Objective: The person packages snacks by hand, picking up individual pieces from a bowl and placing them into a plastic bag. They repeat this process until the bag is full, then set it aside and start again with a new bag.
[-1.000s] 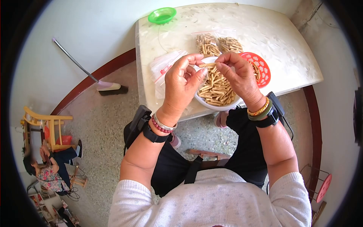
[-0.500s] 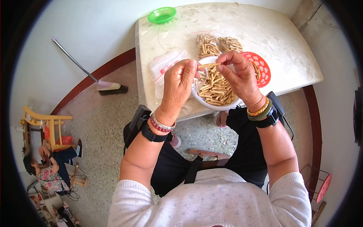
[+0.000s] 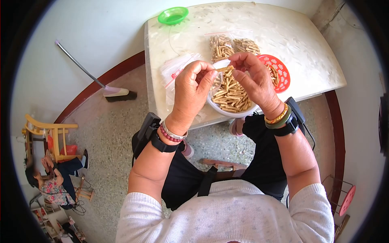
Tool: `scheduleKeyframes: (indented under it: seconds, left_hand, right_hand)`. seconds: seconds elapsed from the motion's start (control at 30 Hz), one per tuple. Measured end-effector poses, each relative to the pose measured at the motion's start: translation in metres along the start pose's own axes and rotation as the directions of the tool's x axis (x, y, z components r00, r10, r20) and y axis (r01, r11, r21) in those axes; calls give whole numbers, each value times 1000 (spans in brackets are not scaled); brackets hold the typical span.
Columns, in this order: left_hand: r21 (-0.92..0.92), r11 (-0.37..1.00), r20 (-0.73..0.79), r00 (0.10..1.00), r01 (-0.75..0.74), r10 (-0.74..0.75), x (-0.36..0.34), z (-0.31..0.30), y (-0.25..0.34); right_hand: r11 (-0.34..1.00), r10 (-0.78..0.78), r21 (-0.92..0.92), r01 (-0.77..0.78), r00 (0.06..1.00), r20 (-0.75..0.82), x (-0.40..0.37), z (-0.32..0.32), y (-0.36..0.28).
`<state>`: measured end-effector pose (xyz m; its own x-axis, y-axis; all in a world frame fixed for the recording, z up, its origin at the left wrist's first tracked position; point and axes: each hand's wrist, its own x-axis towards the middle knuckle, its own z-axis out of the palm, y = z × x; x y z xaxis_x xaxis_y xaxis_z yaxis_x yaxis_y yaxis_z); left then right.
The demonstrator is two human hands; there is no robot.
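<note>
My left hand (image 3: pixel 193 84) is closed in a pinch on one end of a short tan stick (image 3: pixel 225 69), which looks like a piece of dried root. At the stick's other end, my right hand (image 3: pixel 259 79) has its thumb and fingers apart around the tip, without a visible grip. Below both hands stands a white bowl (image 3: pixel 224 112) heaped with similar tan sticks (image 3: pixel 231 97). Part of its rim is hidden behind my hands. A red perforated basket (image 3: pixel 285 75), partly covered by my right hand, holds more sticks.
Filled clear bags (image 3: pixel 221 47) of sticks lie behind the bowl on the pale table (image 3: pixel 312 48). Flat plastic bags (image 3: pixel 172 73) rest at left. A green bowl (image 3: pixel 173 16) sits at the far edge. A broom (image 3: pixel 117 94) leans at left; another person (image 3: pixel 54 184) sits beyond.
My right thumb and fingers have parted from the stick's end. The stick stays in my left hand, whose grip has shifted slightly. The bowl and bags look unchanged.
</note>
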<state>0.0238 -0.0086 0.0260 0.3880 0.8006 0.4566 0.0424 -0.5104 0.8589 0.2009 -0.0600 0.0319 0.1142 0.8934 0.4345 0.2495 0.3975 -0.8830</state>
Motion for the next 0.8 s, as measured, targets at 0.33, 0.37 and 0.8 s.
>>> scheduleKeyframes:
  seconds: [0.33,0.37,0.8]
  left_hand:
    - [66,997,-25,999,-31,32,-1,0,1]
    - [65,997,-38,998,-51,54,-1,1,0]
    - [146,983,-38,992,-113,119,-1,0,3]
  right_hand:
    - [997,20,-81,-15,998,61,0,0,-3]
    - [997,24,-70,-20,998,56,0,0,-3]
    - [997,57,-56,-54,996,66,0,2,8]
